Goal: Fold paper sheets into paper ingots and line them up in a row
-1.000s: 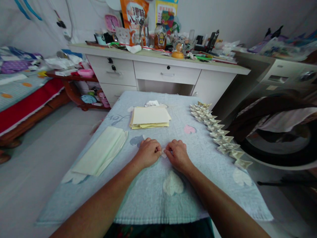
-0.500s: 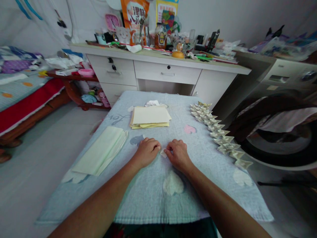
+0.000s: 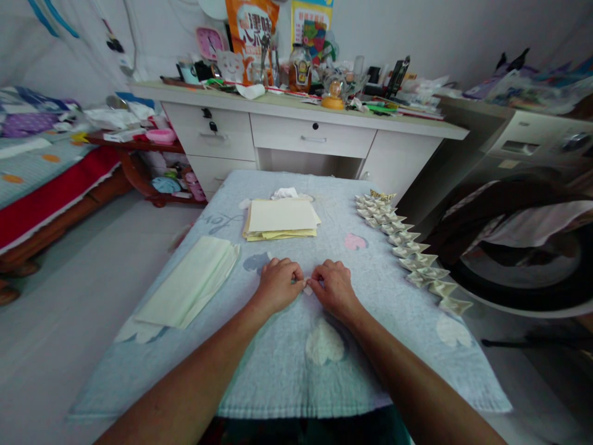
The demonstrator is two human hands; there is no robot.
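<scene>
At the middle of the cloth-covered table, my left hand and my right hand sit close together with fingers curled. Between their thumbs and fingertips both pinch a small pale piece of folded paper; most of it is hidden by the fingers, so its shape is unclear. Beyond my hands lies a stack of cream and yellow paper. Left of my left hand rests a pile of long pale green sheets. Along the right side runs a row of several folded paper boats.
Crumpled white tissue lies behind the paper stack. A white desk crowded with jars and packets stands against the wall. To the right is a washing machine with clothes in its open door; a bed is at the left.
My left hand has shifted slightly right, so the two thumbs are closer together over the paper. Less of the paper shows. The stacks and the boats have stayed put.
</scene>
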